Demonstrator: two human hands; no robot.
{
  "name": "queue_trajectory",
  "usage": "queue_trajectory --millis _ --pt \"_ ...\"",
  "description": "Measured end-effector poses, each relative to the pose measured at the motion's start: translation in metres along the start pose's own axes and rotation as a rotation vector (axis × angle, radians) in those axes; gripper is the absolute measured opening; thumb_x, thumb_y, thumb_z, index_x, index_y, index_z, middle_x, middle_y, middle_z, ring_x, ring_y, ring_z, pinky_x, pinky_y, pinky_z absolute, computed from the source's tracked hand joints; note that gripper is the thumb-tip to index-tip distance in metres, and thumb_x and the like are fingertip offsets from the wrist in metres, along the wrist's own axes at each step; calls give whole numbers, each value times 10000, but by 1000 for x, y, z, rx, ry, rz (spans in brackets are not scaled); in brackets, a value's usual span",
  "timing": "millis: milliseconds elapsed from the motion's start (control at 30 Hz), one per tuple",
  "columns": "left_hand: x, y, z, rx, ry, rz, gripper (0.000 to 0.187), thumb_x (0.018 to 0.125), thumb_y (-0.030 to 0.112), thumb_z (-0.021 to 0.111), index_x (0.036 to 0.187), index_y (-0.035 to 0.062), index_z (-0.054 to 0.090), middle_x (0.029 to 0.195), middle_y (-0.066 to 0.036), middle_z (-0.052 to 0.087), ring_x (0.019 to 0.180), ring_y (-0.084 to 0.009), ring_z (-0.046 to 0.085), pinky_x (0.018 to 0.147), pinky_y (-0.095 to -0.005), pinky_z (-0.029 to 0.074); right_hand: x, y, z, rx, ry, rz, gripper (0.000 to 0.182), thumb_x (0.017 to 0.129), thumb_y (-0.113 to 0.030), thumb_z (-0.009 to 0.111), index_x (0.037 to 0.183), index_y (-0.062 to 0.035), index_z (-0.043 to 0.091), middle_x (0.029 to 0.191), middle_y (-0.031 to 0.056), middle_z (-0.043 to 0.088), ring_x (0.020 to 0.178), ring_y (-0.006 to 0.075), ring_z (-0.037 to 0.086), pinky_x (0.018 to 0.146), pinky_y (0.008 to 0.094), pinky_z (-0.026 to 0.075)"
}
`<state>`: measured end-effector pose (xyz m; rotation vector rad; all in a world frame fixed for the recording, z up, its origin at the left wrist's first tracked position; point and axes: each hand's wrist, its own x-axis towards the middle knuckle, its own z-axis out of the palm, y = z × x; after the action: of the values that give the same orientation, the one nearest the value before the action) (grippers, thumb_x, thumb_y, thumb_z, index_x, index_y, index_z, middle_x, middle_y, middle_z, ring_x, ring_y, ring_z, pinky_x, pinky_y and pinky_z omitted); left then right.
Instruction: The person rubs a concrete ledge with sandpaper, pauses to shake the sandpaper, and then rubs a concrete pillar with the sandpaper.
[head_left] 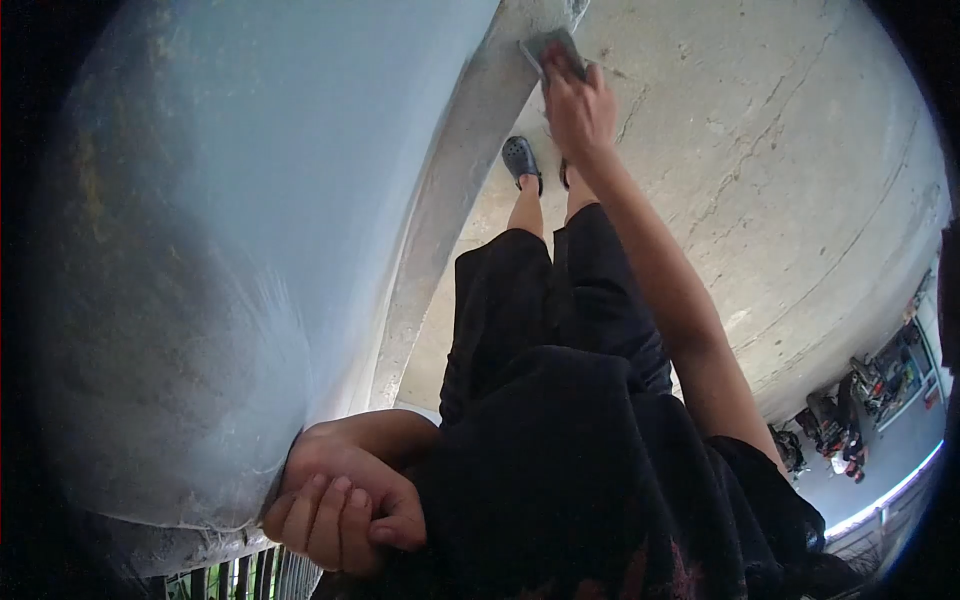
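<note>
My right hand (580,108) is stretched out along the wall, closed on a flat grey sanding pad (553,48). The pad lies at the border of a narrow grey concrete strip (440,190), its far side hidden under my fingers. To the left of that strip rises a broad, smooth blue-grey wall (330,130). My left hand (335,515) is curled into a loose fist near my body, with its wrist beside the lower part of the wall. Nothing shows between its fingers.
Beneath me spreads a cracked concrete floor (760,150), where I stand in dark clogs (520,158). At the lower right are parked motorbikes (835,425). Railing bars (240,578) show below the wall at the lower left.
</note>
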<state>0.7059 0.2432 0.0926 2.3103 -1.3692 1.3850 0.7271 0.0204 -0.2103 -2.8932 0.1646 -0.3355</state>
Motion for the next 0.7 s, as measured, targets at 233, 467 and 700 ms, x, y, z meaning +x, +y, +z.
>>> queue_trajectory --millis 233,467,700 --pt "1 -1 0 1 -24 -9 289 710 250 273 488 106 389 441 -1 402 373 -95 381 396 -233 298 -8 10 1 65 96 -11 257 796 -202 487 1021 -85 529 874 78 600 683 287 523 633 354 445" --pt "1 3 3 26 13 -26 281 699 237 309 476 88 392 417 -10 406 360 -112 392 384 -243 287 -102 107 -19 350 -416 684 377 779 -367 491 711 -9 586 585 209 537 570 347 557 524 414 423" --pt "4 -3 9 71 33 71 289 696 162 358 459 28 454 389 -59 422 312 -132 374 340 -256 283 -128 160 -19 1310 -111 1536 364 747 -310 588 895 20 551 734 61 579 557 157 546 516 253 422"
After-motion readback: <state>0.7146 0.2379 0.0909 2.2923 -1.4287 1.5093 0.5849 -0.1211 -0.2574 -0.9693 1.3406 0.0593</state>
